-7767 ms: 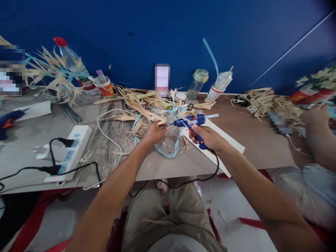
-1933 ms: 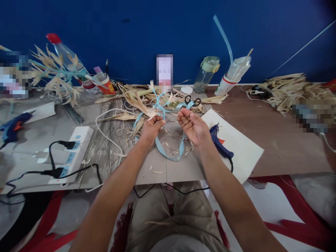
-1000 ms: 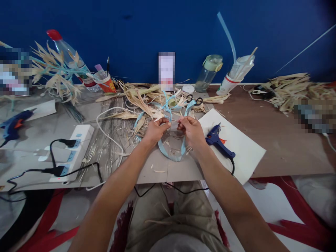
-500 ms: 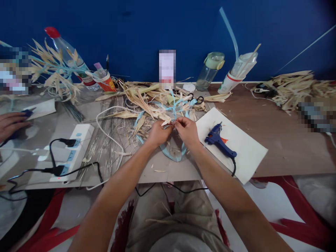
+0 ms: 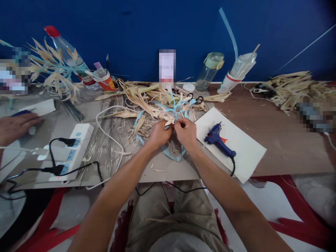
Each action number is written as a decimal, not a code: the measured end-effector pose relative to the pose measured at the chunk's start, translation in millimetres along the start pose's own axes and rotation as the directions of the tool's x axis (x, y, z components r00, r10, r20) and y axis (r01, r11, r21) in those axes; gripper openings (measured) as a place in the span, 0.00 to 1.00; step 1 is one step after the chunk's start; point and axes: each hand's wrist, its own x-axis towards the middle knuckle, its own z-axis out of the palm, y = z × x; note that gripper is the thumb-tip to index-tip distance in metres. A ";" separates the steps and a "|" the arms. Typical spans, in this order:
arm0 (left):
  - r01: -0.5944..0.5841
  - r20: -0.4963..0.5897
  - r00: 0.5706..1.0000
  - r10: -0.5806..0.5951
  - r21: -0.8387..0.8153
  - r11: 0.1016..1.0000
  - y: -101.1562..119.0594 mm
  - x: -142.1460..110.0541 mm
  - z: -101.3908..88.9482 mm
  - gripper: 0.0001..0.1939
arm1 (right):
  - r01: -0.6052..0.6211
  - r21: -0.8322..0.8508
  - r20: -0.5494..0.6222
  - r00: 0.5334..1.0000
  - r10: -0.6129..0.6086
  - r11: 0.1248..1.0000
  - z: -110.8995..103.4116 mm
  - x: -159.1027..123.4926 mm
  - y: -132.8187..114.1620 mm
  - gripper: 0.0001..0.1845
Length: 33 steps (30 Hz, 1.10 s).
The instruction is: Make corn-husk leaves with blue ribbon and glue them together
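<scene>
My left hand [image 5: 159,134] is closed in a pinch on a small flower-like piece of pale dried husk [image 5: 169,120]. Close against it, my right hand [image 5: 187,133] has thumb and fingers pressed together; whatever lies between these fingertips is too small to make out. Light blue tape [image 5: 172,156] curves over the table just below both hands. More blue strips twist into a stem-like shape [image 5: 175,109] right behind the fingertips. Dried husk strips [image 5: 143,101] are heaped beyond the hands, with the black handles of scissors [image 5: 199,100] among them.
At right, a blue glue gun [image 5: 219,141] lies on white paper [image 5: 246,159]. Left are thin wires [image 5: 102,140], a power strip [image 5: 75,150] with cables, and a co-worker's hand [image 5: 18,126]. Cups [image 5: 231,83], a drinking bottle [image 5: 208,75] and a red-capped bottle [image 5: 64,49] line the wall.
My hands stay together in nearly the same place, with the husk piece slightly turned. The co-worker's hand at the left has moved right, farther into view, over the blue tool.
</scene>
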 end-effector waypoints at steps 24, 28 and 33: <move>0.174 -0.055 0.981 -0.185 -0.164 0.971 1.2 8.0 -4.2 0.07 | -0.026 0.201 0.095 0.995 0.007 0.979 -9.2 11.9 13.7 0.13; 0.063 -0.056 0.996 -0.063 0.000 0.998 -0.5 6.4 -4.1 0.07 | 0.027 0.117 0.146 0.988 -0.044 0.993 -5.0 7.9 8.6 0.10; 0.040 -0.047 0.998 -0.037 0.077 0.996 -4.4 3.3 -1.7 0.08 | 0.017 0.041 0.132 0.991 -0.023 0.999 -2.3 8.3 8.9 0.11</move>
